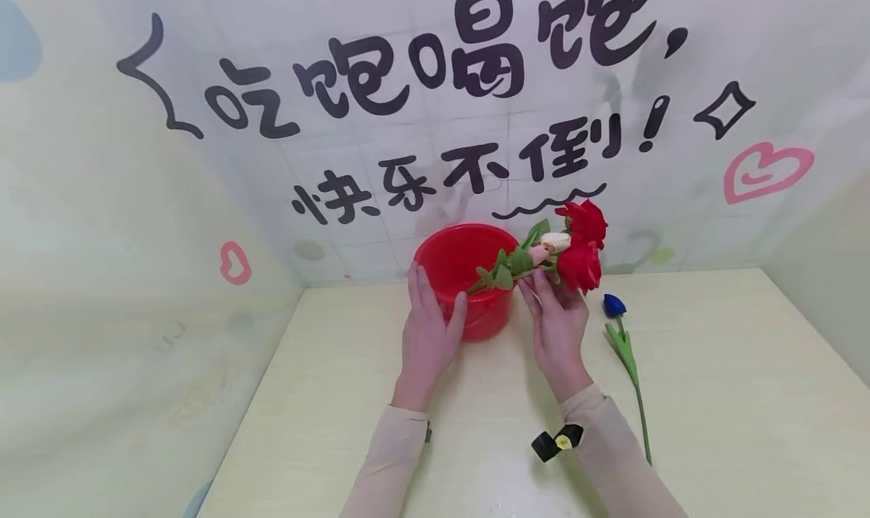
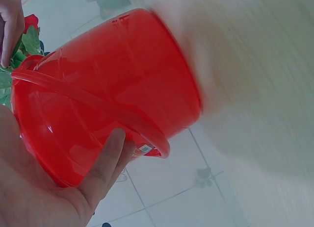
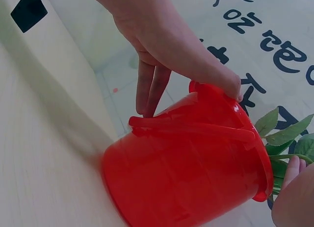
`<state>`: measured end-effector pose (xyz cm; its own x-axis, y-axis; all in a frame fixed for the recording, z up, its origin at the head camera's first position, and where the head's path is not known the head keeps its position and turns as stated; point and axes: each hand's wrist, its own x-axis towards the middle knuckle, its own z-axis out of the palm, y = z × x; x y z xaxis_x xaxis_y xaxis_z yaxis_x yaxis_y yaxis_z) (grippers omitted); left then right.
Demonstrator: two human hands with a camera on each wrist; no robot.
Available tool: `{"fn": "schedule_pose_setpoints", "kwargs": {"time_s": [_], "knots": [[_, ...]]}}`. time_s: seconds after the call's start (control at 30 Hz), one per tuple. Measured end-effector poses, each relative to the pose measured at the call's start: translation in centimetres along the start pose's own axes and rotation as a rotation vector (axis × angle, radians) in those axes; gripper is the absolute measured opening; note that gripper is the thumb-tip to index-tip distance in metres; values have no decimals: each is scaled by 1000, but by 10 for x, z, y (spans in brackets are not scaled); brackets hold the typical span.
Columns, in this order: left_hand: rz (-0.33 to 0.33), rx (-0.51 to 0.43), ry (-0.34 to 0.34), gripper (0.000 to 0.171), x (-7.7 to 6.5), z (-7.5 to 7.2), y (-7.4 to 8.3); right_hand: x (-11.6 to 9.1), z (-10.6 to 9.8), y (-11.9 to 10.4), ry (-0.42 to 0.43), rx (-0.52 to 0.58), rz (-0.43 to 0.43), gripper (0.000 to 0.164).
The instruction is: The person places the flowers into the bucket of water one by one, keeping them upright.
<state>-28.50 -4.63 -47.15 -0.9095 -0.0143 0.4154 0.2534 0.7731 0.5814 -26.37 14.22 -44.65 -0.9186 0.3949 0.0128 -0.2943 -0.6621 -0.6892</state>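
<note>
A red bucket (image 1: 479, 323) stands upright on the table near the back wall. My left hand (image 1: 428, 337) holds its left side, with the thumb at the front near the rim. In the left wrist view, the fingers reach the bucket's red handle (image 2: 88, 97), which hangs down along the side. At the bucket's right rim, my right hand (image 1: 560, 337) pinches the stems of several artificial flowers. Red roses (image 1: 580, 267), a white bloom (image 1: 556, 241) and a pink bloom (image 1: 538, 255) lean right, while the green leaves (image 1: 503, 278) and stems slant into the bucket's mouth.
To the right of the right hand, a blue tulip (image 1: 615, 305) with a long green stem lies on the pale table (image 1: 720, 382). A printed white sheet (image 1: 381, 140) with black writing covers the wall behind. A black wrist device (image 1: 557, 442) sticks out from the right sleeve.
</note>
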Motion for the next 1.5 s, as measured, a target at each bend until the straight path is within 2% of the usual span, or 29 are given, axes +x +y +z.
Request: {"fn": "schedule_pose_setpoints", "kwargs": {"time_s": [0.5,0.93,1.1,1.27,1.5], "knots": [[0,-12,-8,98,1,0,1,1,-1,2,-21,-23,-45,53],[4,-21,-1,100,1,0,2,7,-4,-7,-56,-113,-1,40],[5,-19,1,101,2,-1,3,12,-8,-12,-99,-209,12,26],[4,-17,-4,102,1,-1,3,18,-17,-17,-166,-342,47,27],[-11,-3,-11,102,0,-1,1,31,-34,-30,-382,-643,107,32]]}}
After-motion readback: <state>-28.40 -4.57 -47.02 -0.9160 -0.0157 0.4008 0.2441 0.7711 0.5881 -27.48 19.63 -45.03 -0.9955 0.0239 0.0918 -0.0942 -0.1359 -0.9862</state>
